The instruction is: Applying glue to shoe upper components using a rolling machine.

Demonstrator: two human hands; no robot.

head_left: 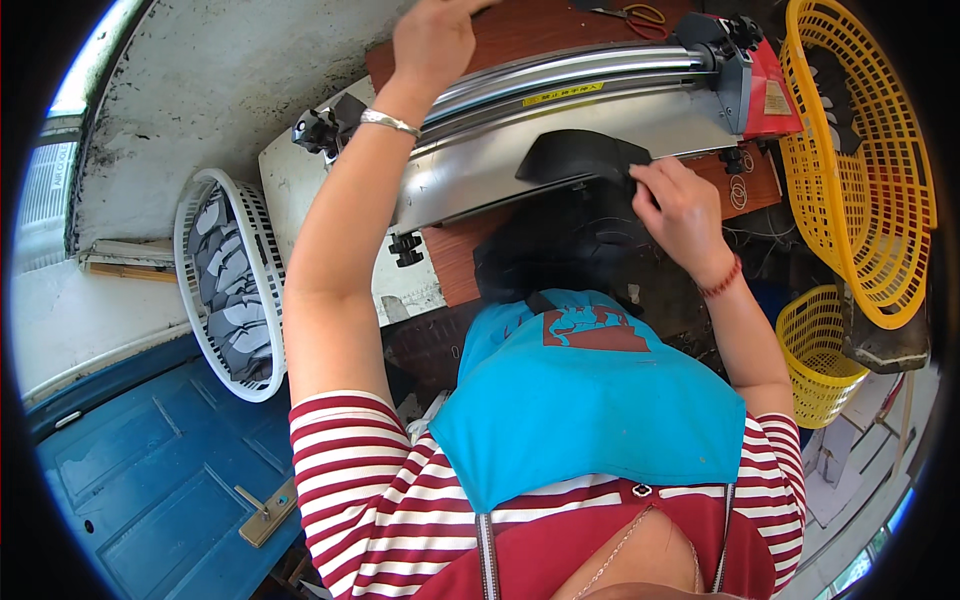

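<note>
My right hand (pixel 680 203) pinches the right end of a black, curved, flat piece of sheet material (pixel 580 157). That piece lies over the front edge of a sloping metal plate (pixel 470 175), part of a bench machine with long shiny rollers (pixel 570 78). My left arm stretches across the machine's left part, and my left hand (pixel 434 42) is above the far side of the rollers. Its fingers run up to the picture's top edge and are partly cut off, so their grip does not show.
A white basket (pixel 275 330) of grey and black cut pieces stands left. Right are a large yellow basket (pixel 880 270) holding dark pieces and a smaller yellow basket (pixel 815 350). Scissors (pixel 645 18) lie behind the machine's red and grey end housing (pixel 765 95). Black knobs (pixel 405 249) stick out in front.
</note>
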